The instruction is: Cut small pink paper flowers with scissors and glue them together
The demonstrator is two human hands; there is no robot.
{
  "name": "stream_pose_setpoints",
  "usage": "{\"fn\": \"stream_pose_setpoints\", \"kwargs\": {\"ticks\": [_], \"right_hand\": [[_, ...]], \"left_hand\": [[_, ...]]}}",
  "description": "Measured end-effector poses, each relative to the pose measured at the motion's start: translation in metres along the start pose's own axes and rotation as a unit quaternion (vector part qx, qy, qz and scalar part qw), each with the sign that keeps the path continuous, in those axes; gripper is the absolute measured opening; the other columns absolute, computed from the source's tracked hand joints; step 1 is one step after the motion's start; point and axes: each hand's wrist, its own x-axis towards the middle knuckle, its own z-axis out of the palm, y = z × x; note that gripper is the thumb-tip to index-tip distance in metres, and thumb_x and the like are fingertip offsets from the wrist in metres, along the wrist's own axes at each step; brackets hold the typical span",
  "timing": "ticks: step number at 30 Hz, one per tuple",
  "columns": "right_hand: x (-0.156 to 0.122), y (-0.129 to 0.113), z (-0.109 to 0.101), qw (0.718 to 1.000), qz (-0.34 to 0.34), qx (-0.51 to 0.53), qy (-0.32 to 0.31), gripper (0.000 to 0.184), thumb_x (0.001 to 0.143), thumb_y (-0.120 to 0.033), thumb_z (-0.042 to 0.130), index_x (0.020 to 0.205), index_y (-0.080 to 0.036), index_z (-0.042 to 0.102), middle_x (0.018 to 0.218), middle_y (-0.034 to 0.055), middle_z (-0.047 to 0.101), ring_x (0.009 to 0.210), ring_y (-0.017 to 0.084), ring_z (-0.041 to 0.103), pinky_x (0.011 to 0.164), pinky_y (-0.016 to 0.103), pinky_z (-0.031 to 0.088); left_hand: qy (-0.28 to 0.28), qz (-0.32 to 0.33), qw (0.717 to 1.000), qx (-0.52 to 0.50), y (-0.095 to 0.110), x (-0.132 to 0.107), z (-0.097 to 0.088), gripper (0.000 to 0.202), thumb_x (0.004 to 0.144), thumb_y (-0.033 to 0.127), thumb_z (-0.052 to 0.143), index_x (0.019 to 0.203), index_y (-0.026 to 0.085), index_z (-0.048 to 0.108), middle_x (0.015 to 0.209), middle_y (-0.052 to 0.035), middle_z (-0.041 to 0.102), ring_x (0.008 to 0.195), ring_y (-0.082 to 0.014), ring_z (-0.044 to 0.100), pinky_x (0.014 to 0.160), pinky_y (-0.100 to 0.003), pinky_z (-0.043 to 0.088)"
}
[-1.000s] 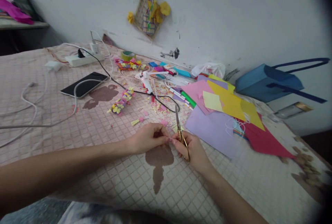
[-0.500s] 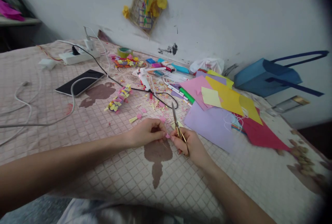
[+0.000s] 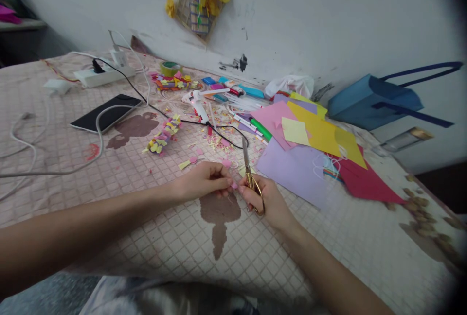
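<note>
Between my two hands is a small pink paper piece. The fingertips of my left hand pinch it from the left. My right hand has gold-handled scissors hooked in it, blades pointing away from me, while its thumb and forefinger meet close to the pink piece. Whether those fingertips also grip the paper I cannot tell. Small pink and yellow paper pieces lie just beyond my left hand. Further back sits a garland of yellow, pink and purple paper bits.
A white glue gun with a black cord stands among paper scraps. Purple, yellow and red sheets spread to the right, near a blue bag and a glass jar. At left lie a black tablet, cables and a power strip.
The view has shifted slightly, so everything sits a little higher and further left. Both hands keep nearly the same pose around the pink paper piece, scissors still in the right.
</note>
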Motion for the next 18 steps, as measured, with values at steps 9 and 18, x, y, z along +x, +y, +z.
{"fn": "stream_pose_setpoints", "kwargs": {"ticks": [9,18], "right_hand": [[0.0005,0.0018,0.0015,1.0,0.005,0.02,-0.003,0.014,0.074,-0.029,0.053,0.071,-0.015,0.054,0.048,-0.0063,0.043,0.039,0.006,0.039,0.038,0.016,0.031],[-0.0022,-0.0017,0.0029,0.999,0.003,0.049,-0.004,0.021,0.079,-0.036,0.053,0.072,-0.016,0.055,0.049,-0.0063,0.042,0.04,0.006,0.039,0.039,0.017,0.032]], "left_hand": [[0.009,-0.009,1.0,-0.021,0.0003,0.0,0.0012,0.02,0.074,0.032,0.061,0.075,0.013,0.056,0.065,0.0007,0.061,0.055,-0.0068,0.056,0.056,-0.019,0.045],[0.026,0.025,0.999,0.0,0.0081,-0.0009,-0.0012,0.015,0.078,0.026,0.058,0.075,0.011,0.054,0.068,-0.0008,0.061,0.058,-0.0071,0.055,0.056,-0.02,0.043]]}}
